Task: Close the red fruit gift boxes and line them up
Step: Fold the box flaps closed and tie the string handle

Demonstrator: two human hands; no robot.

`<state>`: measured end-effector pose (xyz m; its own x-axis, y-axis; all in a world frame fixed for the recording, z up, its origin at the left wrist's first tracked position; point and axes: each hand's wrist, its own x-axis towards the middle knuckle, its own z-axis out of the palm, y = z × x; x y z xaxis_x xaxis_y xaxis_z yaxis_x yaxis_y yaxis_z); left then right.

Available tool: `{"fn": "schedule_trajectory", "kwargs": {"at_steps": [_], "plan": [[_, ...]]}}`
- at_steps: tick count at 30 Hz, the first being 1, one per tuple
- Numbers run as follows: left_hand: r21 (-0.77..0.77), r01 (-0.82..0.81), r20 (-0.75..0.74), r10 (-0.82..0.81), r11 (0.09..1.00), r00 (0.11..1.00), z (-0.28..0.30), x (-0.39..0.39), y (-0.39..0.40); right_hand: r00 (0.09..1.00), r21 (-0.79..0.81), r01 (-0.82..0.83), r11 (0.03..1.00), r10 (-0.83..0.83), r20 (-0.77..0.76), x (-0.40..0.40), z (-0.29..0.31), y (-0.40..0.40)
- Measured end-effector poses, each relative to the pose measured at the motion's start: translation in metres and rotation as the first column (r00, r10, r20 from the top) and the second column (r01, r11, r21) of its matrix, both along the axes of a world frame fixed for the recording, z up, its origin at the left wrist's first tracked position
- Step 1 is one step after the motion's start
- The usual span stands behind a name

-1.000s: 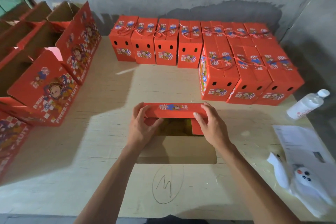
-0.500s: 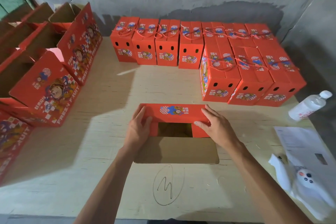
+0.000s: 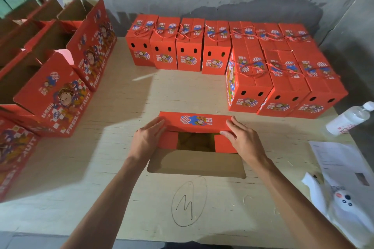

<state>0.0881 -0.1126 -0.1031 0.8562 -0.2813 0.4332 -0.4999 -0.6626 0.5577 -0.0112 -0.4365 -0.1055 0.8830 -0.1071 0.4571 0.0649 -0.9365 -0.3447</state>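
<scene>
An open red fruit gift box (image 3: 195, 121) stands in the middle of the table in front of me. Its far red flap is folded down towards me, both red side flaps lie inward, and the near brown flap (image 3: 196, 164) hangs open. My left hand (image 3: 148, 137) presses straight fingers on the far flap's left end. My right hand (image 3: 241, 137) presses on its right end. A dark gap shows into the box between my hands. Several closed boxes (image 3: 178, 50) stand in a row along the wall, with more closed boxes (image 3: 283, 81) at the right.
Several open boxes (image 3: 54, 79) crowd the table's left side. A plastic bottle (image 3: 349, 119), a paper sheet (image 3: 340, 159) and a white controller (image 3: 344, 202) lie at the right. A pencilled number in a circle (image 3: 189, 201) marks the table (image 3: 141, 91) near the front edge.
Both hands have pushed the far flap down and towards me, so more of its printed red face shows. The side flaps now lie lower inside the opening.
</scene>
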Motion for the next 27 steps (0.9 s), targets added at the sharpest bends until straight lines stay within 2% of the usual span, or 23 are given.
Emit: {"fn": "schedule_trajectory", "kwargs": {"at_steps": [3,7,12,16,19,24,25,27], "plan": [[-0.019,0.053,0.012,-0.053,0.998,0.999,-0.001,0.002,0.006,1.0,0.062,-0.008,0.998,0.008,-0.013,-0.002,-0.001,-0.001],[-0.032,-0.002,0.021,0.002,1.0,1.0,-0.002,0.004,0.005,0.999,0.264,0.006,0.965,0.007,-0.049,-0.006,-0.001,0.0],[0.06,0.038,0.032,-0.04,0.997,0.999,0.0,0.004,0.009,0.995,0.474,-0.019,0.88,0.065,-0.08,-0.013,-0.003,-0.003],[0.004,0.078,-0.034,-0.078,0.997,0.996,0.0,0.001,0.011,0.985,0.54,-0.072,0.839,0.146,-0.095,-0.02,-0.005,-0.008],[-0.03,0.046,-0.068,-0.048,0.998,0.996,-0.003,-0.002,0.009,0.993,0.665,-0.016,0.746,0.092,-0.079,-0.021,-0.009,-0.002],[-0.004,0.061,-0.035,-0.061,0.998,0.997,-0.005,0.001,0.008,0.992,0.888,0.119,0.444,-0.014,-0.126,-0.019,-0.009,0.009],[-0.003,0.057,-0.039,-0.057,0.998,0.998,-0.005,0.0,0.008,0.99,0.896,0.138,0.421,-0.024,-0.141,-0.018,-0.007,0.01],[-0.002,0.043,-0.021,-0.043,0.999,0.999,-0.004,-0.002,0.007,0.984,0.885,0.171,0.432,-0.033,-0.174,-0.015,-0.002,0.012]]}}
